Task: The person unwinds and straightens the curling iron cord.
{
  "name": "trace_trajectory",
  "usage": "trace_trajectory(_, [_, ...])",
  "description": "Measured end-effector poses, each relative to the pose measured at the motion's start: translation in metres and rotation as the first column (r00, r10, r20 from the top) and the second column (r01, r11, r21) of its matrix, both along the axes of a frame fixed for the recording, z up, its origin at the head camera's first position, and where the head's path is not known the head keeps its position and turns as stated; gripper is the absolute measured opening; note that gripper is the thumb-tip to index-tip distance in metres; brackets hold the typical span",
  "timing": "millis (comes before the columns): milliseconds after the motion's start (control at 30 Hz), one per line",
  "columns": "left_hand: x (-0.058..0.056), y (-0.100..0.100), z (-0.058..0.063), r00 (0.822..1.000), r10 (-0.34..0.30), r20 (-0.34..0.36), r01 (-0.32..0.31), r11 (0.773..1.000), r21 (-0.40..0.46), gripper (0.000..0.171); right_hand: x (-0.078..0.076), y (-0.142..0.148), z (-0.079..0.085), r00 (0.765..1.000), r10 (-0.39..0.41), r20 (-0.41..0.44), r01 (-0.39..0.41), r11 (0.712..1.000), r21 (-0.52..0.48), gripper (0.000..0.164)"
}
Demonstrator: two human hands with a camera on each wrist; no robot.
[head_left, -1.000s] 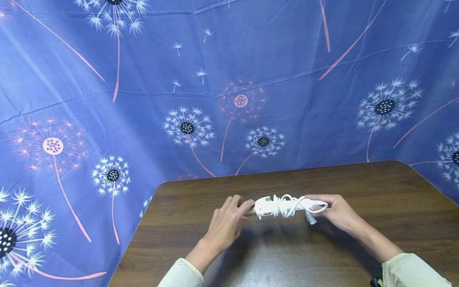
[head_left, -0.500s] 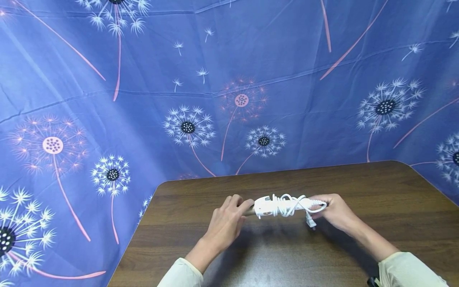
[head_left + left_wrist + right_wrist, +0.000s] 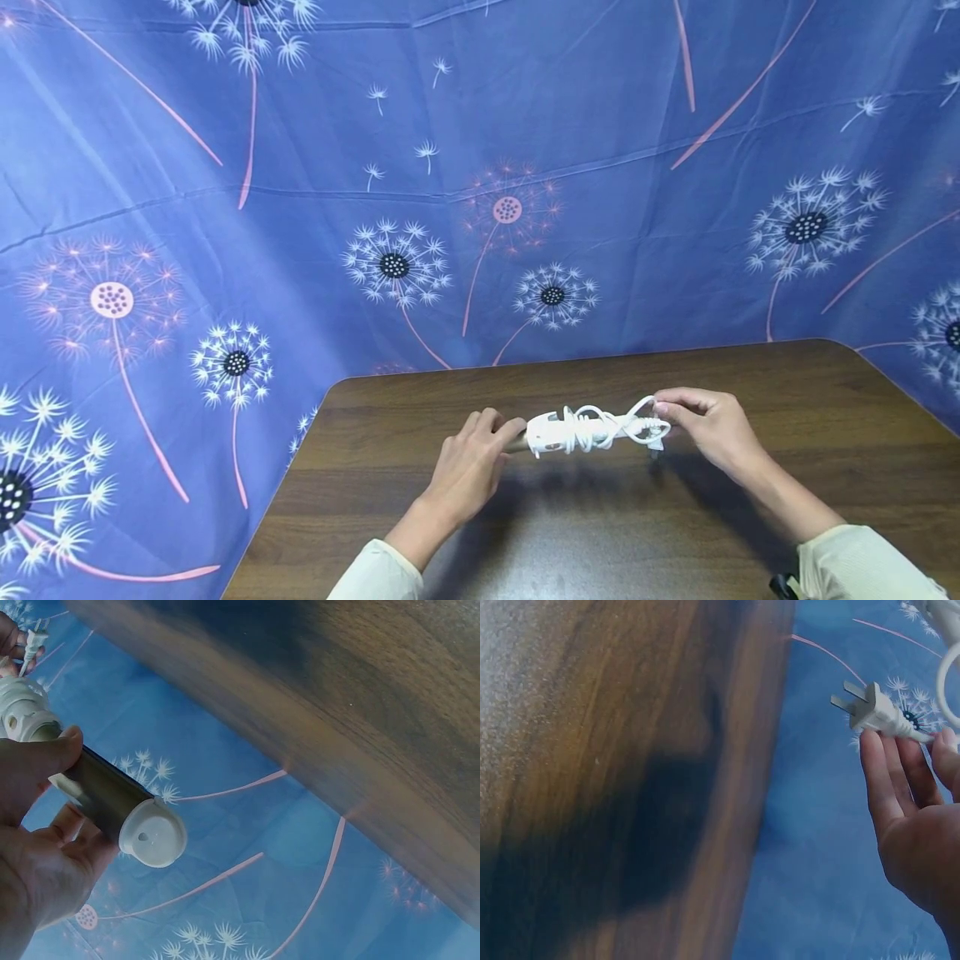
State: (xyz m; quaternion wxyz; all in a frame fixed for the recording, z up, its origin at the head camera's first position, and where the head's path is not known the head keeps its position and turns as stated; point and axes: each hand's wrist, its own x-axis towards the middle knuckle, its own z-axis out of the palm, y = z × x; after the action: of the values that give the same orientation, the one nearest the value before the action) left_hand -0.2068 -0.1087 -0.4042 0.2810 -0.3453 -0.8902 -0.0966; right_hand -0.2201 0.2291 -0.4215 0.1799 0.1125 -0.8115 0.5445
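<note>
A curling iron [image 3: 550, 432] with a white handle and an olive-brown barrel [image 3: 105, 787] is held level above the wooden table. Its barrel ends in a white cap [image 3: 154, 834]. My left hand [image 3: 468, 467] grips the barrel, thumb on one side and fingers on the other. The white power cord [image 3: 581, 429] is wound in several loops round the handle. At the handle's far end my right hand [image 3: 716, 429] pinches the cord between thumb and fingers. The two-pin plug [image 3: 874, 709] sits just past those fingertips in the right wrist view.
Below the hands is a dark wood-grain table [image 3: 600, 542] with rounded far corners. A blue cloth [image 3: 637, 167] printed with dandelions hangs behind it and at the sides. A dark band [image 3: 783, 586] shows at the right sleeve.
My right hand has shifted from the handle's end slightly up and right, and now pinches the cord, drawing a loop upward. The left hand keeps its grip; the curling iron has moved slightly left.
</note>
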Motion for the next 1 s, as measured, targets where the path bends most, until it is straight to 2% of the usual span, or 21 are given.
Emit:
trace_trajectory(167, [-0.001,-0.001,0.0,0.999,0.036,0.011,-0.036,0.999,-0.006,0.056,0.001,0.002,0.006,0.999,0.019,-0.037,-0.024,0.991,-0.133,0.021])
trace_trajectory(367, [-0.002,-0.002,0.001,0.995,0.101,0.019,-0.102,0.995,0.021,0.055,-0.001,0.007,0.008,0.995,0.019,-0.102,-0.04,0.978,-0.203,0.015])
trace_trajectory(400, [-0.002,-0.002,0.001,0.994,0.112,0.02,-0.113,0.993,0.028,0.055,-0.01,0.015,-0.005,0.99,0.071,-0.123,-0.099,0.964,-0.246,0.016])
trace_trajectory(433, [-0.002,-0.003,0.002,0.992,0.122,0.021,-0.123,0.992,0.036,0.055,-0.01,0.016,-0.006,0.99,0.071,-0.124,-0.101,0.961,-0.256,0.014])
trace_trajectory(600, [-0.002,-0.004,0.003,0.985,0.167,0.039,-0.17,0.982,0.085,0.058,-0.006,0.02,-0.001,0.993,0.081,-0.081,-0.101,0.951,-0.291,0.012])
trace_trajectory(633, [-0.002,-0.005,0.004,0.984,0.174,0.041,-0.177,0.979,0.099,0.058,0.004,0.014,0.013,0.998,0.036,-0.044,-0.047,0.963,-0.264,0.01])
trace_trajectory(700, [-0.002,-0.006,0.004,0.982,0.186,0.038,-0.189,0.974,0.125,0.058,0.003,0.018,0.01,0.998,0.059,-0.006,-0.058,0.952,-0.3,0.01])
trace_trajectory(767, [-0.002,-0.007,0.004,0.981,0.192,0.031,-0.194,0.969,0.149,0.057,-0.004,0.027,-0.001,0.996,0.085,0.036,-0.067,0.936,-0.346,0.011])
trace_trajectory(867, [-0.002,-0.008,0.004,0.981,0.195,0.018,-0.195,0.965,0.177,0.057,-0.026,0.05,-0.036,0.988,0.132,0.079,-0.084,0.894,-0.439,0.016])
trace_trajectory(1000, [-0.001,-0.009,0.003,0.981,0.194,0.011,-0.193,0.963,0.189,0.059,-0.053,0.078,-0.08,0.98,0.167,0.111,-0.091,0.864,-0.495,0.023])
